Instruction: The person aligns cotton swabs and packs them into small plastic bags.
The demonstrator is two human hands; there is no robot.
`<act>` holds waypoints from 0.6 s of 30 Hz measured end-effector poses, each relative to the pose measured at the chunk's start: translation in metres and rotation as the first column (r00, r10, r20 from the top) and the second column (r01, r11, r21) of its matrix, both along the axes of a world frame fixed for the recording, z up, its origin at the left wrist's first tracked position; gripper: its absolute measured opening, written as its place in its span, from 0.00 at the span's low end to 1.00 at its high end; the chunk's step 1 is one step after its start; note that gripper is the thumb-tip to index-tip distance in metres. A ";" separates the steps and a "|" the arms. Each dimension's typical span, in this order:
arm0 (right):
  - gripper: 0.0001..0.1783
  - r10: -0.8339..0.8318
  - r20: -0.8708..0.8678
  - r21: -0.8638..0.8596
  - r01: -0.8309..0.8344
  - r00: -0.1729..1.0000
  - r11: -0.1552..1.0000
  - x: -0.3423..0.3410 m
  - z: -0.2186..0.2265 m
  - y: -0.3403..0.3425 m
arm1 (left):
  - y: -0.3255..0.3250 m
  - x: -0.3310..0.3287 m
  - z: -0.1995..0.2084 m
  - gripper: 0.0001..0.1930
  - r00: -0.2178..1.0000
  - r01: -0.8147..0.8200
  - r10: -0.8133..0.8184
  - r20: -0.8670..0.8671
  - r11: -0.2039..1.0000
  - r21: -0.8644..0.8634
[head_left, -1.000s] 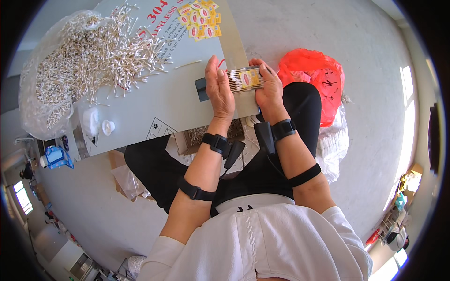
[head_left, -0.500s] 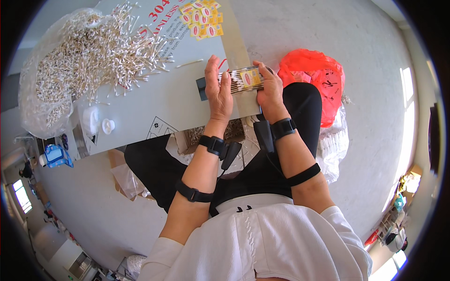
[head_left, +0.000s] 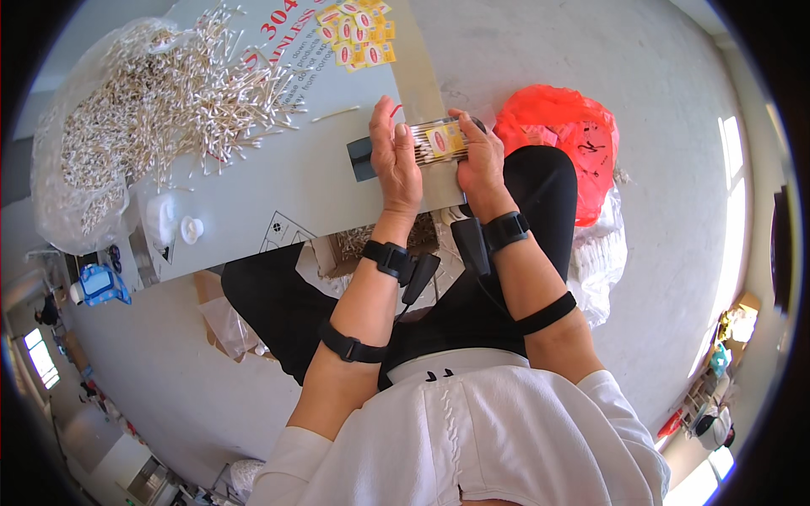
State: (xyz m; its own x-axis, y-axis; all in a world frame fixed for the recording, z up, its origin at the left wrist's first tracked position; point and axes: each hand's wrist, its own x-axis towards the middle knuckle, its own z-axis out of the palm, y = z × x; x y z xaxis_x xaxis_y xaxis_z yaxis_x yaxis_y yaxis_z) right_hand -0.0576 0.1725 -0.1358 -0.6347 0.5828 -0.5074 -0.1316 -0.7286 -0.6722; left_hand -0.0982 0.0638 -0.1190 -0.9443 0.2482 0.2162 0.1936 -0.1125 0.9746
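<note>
1. Grey concrete floor (head_left: 658,101) fills the frame from 12 to 5 o'clock.
2. Daylight pours through windows (head_left: 732,164) at 3 o'clock.
3. Another window (head_left: 38,354) glows at 8 o'clock.

Cotton swab heap (head_left: 160,101), red bag (head_left: 561,139)

White top with short sleeves, black trousers, black bands on both wrists (head_left: 392,257) and forearms (head_left: 350,346).
</note>
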 end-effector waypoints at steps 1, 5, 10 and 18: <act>0.13 -0.008 0.005 0.020 0.008 1.000 1.000 -0.001 -0.001 0.000 | 0.001 0.000 0.000 0.26 1.000 0.000 0.000 -0.011 1.000 0.024; 0.12 -0.020 -0.003 0.041 0.020 1.000 0.999 0.000 0.001 -0.003 | 0.003 0.002 0.000 0.26 1.000 0.019 -0.020 -0.015 0.999 -0.026; 0.13 -0.016 -0.004 0.044 0.016 1.000 0.999 0.000 0.004 -0.004 | 0.013 0.007 0.001 0.27 1.000 -0.020 0.020 0.010 1.000 0.024; 0.16 0.030 -0.015 0.048 -0.029 0.999 0.998 0.002 0.000 -0.001 | 0.021 0.005 0.000 0.27 0.997 0.015 -0.018 0.071 0.999 0.041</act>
State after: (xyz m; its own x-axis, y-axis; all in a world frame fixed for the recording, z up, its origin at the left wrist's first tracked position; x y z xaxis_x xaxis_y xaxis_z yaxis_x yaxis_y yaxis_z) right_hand -0.0552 0.1717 -0.1363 -0.6593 0.5871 -0.4698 -0.1213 -0.6997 -0.7041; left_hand -0.0930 0.0844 -0.1189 -0.9536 0.2563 0.1581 0.1211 -0.1544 0.9806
